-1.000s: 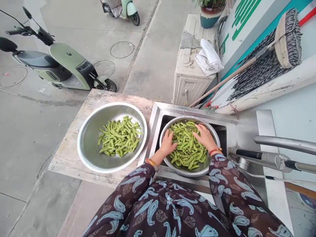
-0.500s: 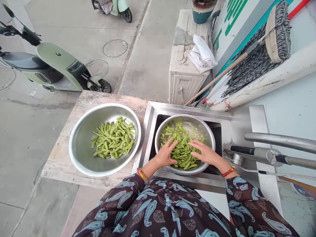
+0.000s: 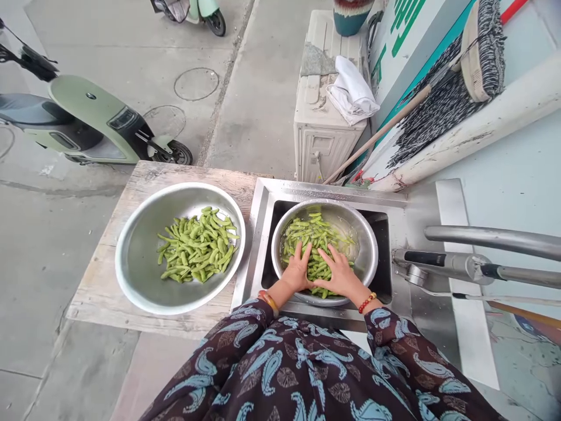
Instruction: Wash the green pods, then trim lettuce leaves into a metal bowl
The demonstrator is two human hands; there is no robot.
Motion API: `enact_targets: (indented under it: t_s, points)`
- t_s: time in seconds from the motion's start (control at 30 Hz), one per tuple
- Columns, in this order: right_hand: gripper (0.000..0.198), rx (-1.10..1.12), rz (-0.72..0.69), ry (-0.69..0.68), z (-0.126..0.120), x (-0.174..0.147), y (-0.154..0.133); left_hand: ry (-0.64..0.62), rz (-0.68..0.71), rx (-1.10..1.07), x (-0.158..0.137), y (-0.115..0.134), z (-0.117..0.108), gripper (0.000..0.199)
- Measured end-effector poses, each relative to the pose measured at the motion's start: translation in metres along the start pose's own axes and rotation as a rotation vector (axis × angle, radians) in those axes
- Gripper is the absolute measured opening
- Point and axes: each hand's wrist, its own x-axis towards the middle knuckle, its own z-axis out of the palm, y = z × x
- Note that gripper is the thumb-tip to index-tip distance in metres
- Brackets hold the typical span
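Observation:
Green edamame pods (image 3: 316, 227) lie in water inside a steel basin (image 3: 372, 245), which sits in the sink (image 3: 264, 202). My left hand (image 3: 298, 273) rests on the pods at the near left of this basin, its fingers spread. Close beside it, my right hand (image 3: 339, 273) also lies on the pods, fingers apart and pointing away from me. Neither hand is closed round any pods. To the left, a larger steel bowl (image 3: 138, 251) holds a second heap of edamame pods (image 3: 197, 245).
The larger bowl stands on a wooden board (image 3: 94, 280) left of the sink. A faucet (image 3: 438, 260) is at the sink's right. Beyond are an outdoor unit (image 3: 326, 131) with a white cloth (image 3: 352, 93), a mop (image 3: 447, 111) against the wall, and a green scooter (image 3: 92, 117).
My hands have come closer together and down onto the pods, the right one moving left. The whole view has shifted slightly.

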Motion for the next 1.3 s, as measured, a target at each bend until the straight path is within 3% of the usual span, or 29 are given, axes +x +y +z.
enact_targets:
  t_s: [0.23,0.33,0.43,0.53,0.7,0.87,1.0,1.13,1.2,1.3]
  points:
    - [0.081,0.06,0.037,0.153,0.009,0.009,-0.008,0.079,0.148,-0.186,-0.002,-0.002,0.019,0.143]
    - [0.074,0.098,0.028,0.249,0.015,0.013,-0.006,0.099,0.112,-0.218,0.004,-0.001,0.02,0.141]
    - [0.056,0.238,0.047,0.319,0.009,0.022,-0.007,0.099,0.057,-0.344,0.015,0.003,0.012,0.142]
    - [0.041,0.393,0.042,0.408,-0.007,0.029,-0.011,0.144,0.086,-0.488,0.02,0.011,-0.001,0.128]
    - [0.034,0.46,0.054,0.602,-0.026,0.024,-0.023,0.181,0.22,-0.478,0.017,0.029,-0.019,0.114]
    - [0.032,0.483,0.064,0.647,-0.034,0.011,-0.043,0.144,0.255,-0.456,0.004,0.039,-0.04,0.107]
    - [0.034,0.453,-0.027,0.683,-0.059,-0.001,-0.085,0.276,0.345,-0.367,-0.029,0.045,-0.076,0.102]
    - [0.038,0.47,-0.15,0.62,-0.078,-0.004,-0.154,0.464,0.304,-0.217,-0.086,0.037,-0.128,0.096]
    - [0.044,0.481,-0.229,0.529,-0.076,0.006,-0.194,0.568,0.255,-0.111,-0.117,0.018,-0.153,0.093]
    - [0.053,0.505,-0.339,0.324,-0.057,0.036,-0.254,0.703,0.149,0.029,-0.155,-0.033,-0.185,0.088]
